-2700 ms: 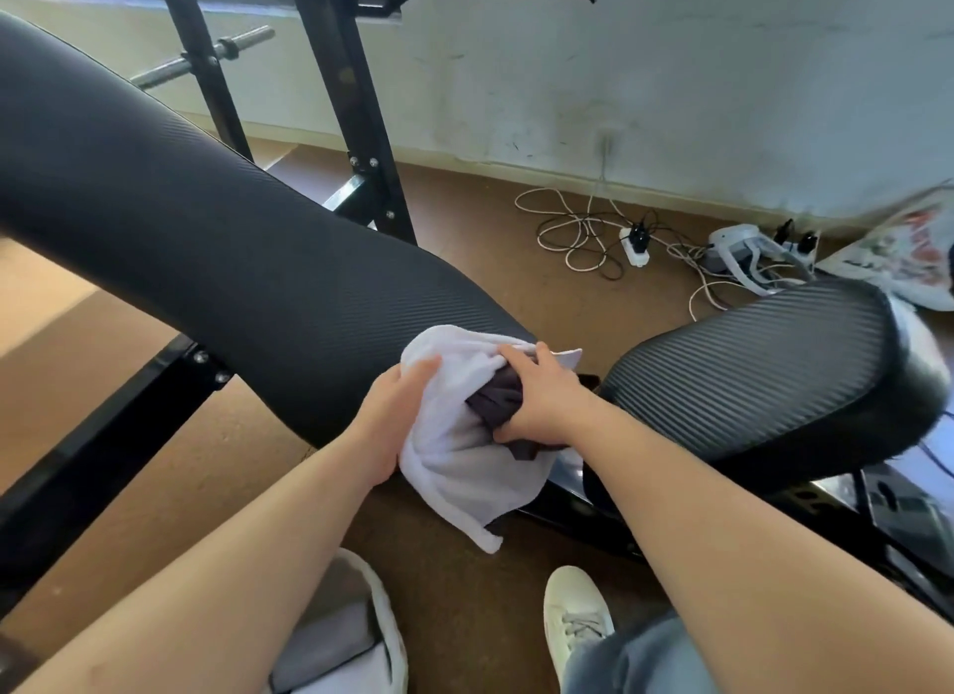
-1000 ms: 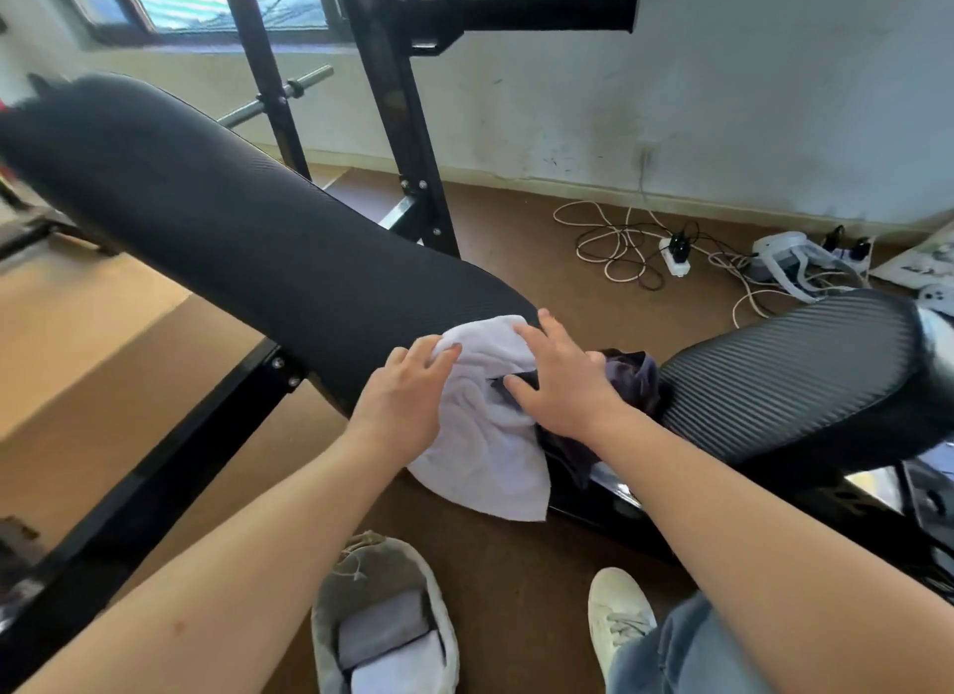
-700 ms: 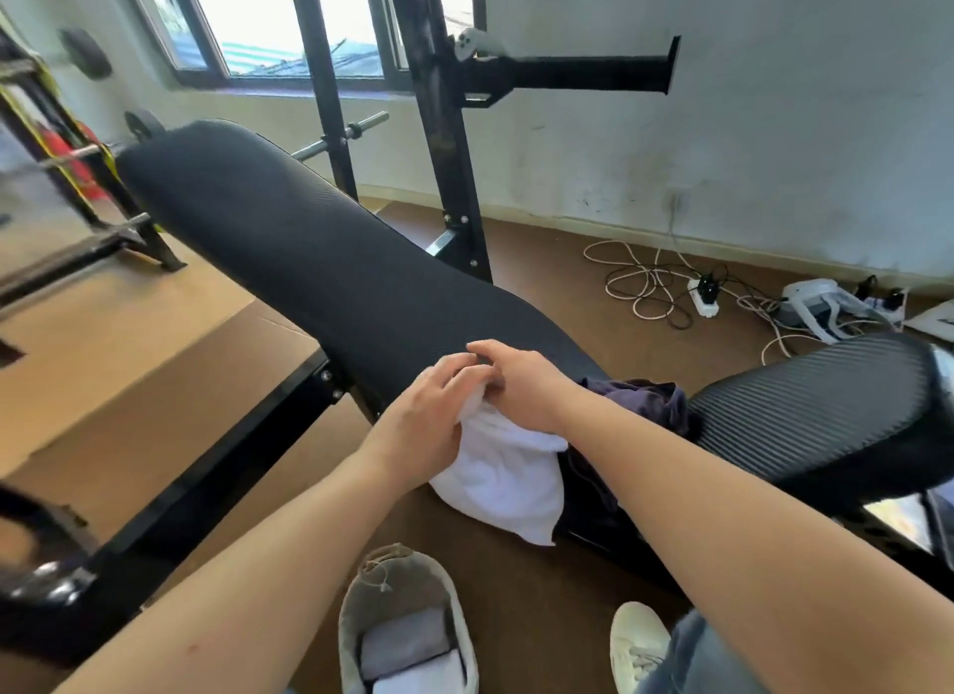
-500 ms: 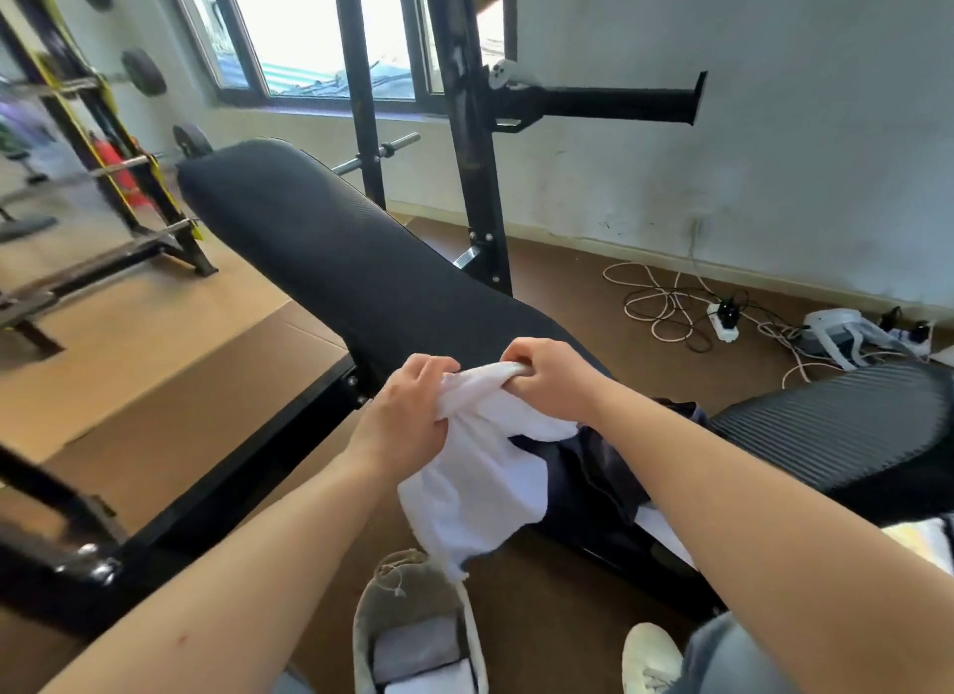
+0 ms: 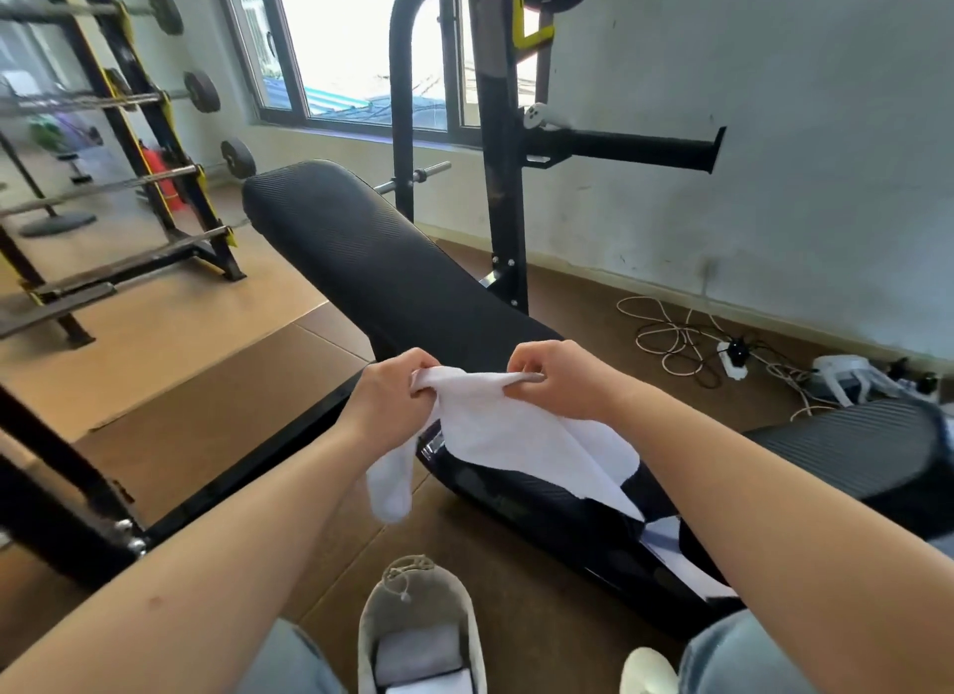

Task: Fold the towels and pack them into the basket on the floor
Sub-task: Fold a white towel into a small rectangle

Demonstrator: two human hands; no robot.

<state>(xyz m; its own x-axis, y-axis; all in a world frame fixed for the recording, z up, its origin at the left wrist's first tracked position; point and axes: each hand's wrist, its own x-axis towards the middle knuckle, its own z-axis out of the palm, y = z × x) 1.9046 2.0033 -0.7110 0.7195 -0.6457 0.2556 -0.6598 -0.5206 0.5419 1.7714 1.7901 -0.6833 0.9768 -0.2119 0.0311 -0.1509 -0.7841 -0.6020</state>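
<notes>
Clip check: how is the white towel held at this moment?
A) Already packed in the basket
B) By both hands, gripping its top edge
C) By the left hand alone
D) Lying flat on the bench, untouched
B: the left hand and right hand each grip the top edge of the white towel, holding it above the bench.
</notes>
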